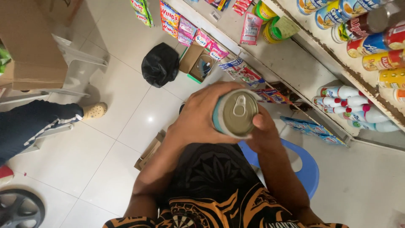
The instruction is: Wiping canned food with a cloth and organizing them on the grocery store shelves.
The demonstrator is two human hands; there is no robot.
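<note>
I hold a metal can (237, 113) with a pull-tab lid and a light blue side, upright in front of my chest. My left hand (202, 114) wraps around its left side, fingers curled over the far edge. My right hand (262, 131) grips the can from the right and underneath, thumb on the rim. Both forearms rise from my black and orange patterned shirt. Below the can sits a blue plastic stool (304, 166).
White shelves (320, 50) at the right hold several cans, bottles and snack packets. A black bag (159, 64) and small cardboard box (198, 63) lie on the tiled floor. Another person's leg (42, 122) and a cardboard box (29, 42) are at left.
</note>
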